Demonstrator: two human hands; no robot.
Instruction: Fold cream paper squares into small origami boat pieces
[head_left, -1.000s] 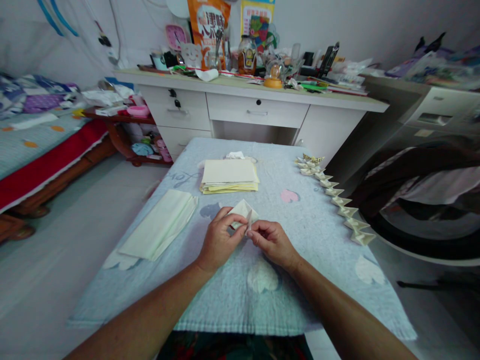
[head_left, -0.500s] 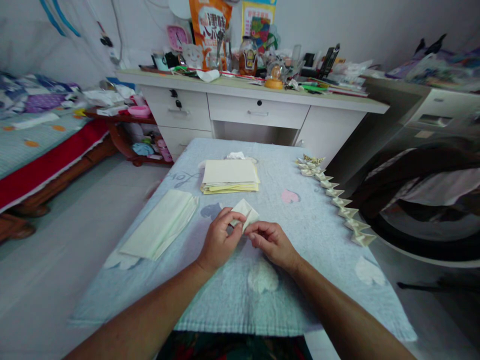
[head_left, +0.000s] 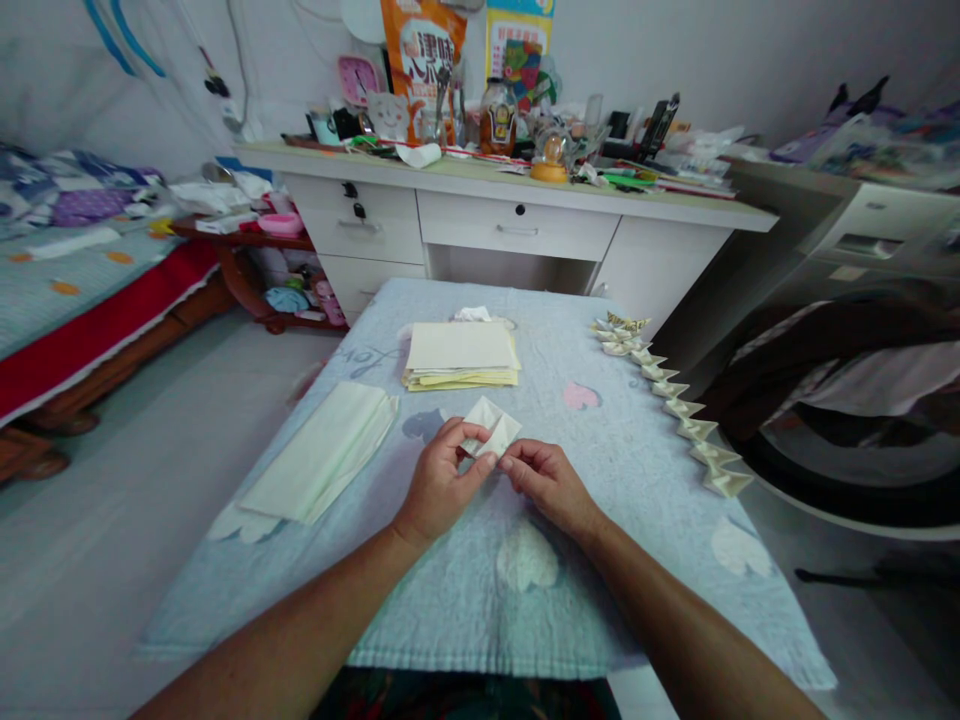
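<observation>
A small piece of folded cream paper (head_left: 501,430) is held above the cloth-covered table. My left hand (head_left: 444,475) pinches it from the left, the thumb at its lower edge and the fingers across its face. At its lower right corner, my right hand (head_left: 546,482) has thumb and fingertips pressed together on or right beside the paper's edge. A stack of cream and yellow sheets (head_left: 460,348) lies beyond my hands. To the left rests a pile of long pale green paper (head_left: 319,452). Along the right side runs a row of folded paper pieces (head_left: 682,410) with pointed ends.
A light blue patterned cloth (head_left: 450,600) covers the table. Behind it stands a white desk (head_left: 517,222) crowded with a jar (head_left: 498,118), an orange bag (head_left: 421,60) and other items. A bed (head_left: 75,290) is at the left, a washing machine (head_left: 862,240) at the right.
The folded paper has turned slightly, showing more of its creased face. My right fingertips have slid a little to the right along its lower edge.
</observation>
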